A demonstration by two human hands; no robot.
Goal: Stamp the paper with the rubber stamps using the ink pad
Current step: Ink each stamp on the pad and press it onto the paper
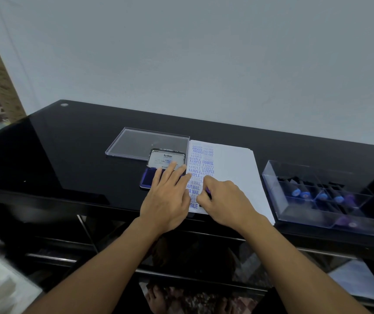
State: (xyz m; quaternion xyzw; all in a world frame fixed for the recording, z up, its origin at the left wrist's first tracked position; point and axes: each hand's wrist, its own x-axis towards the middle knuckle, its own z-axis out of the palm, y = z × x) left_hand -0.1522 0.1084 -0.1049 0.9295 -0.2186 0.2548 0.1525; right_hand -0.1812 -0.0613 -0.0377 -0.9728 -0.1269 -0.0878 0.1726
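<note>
The open lid of the ink pad (166, 160) reads "Artline". Blue stamps on the paper (231, 168) read "AMENDED", "SAMPLE", "EXPRESS", "AIR MAIL"; the bottom one shows only "GILE".

Ink pad (147, 181) left of paper (231, 168); stamp box (272, 196) right; lid (136, 141) behind pad.

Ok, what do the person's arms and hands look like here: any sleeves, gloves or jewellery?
The left forearm and right forearm are bare to the frame edge, no sleeves in view. The left hand and right hand wear no gloves; no watch, bracelet or ring shows.
</note>
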